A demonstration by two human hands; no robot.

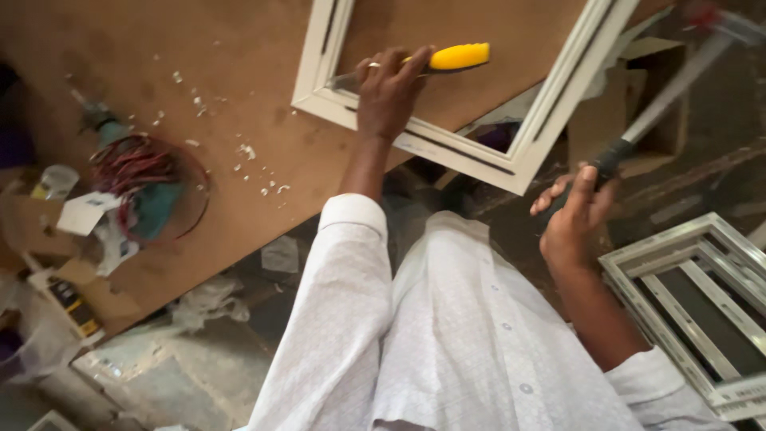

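Chiselling at the frame (471,152) corner: left hand (388,92) grips the chisel (447,59) on its rail, right hand (576,219) clasps the hammer (650,120) beside it; next likely needs a square strike.

Brown board worktop (199,104) strewn with white shavings, littered grey floor (183,375), cardboard box (646,96), daylight

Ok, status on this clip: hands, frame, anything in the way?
Left hand grips yellow-handled chisel against white frame. Right hand holds hammer raised, clear of frame. Shavings and drill lie aside on board.
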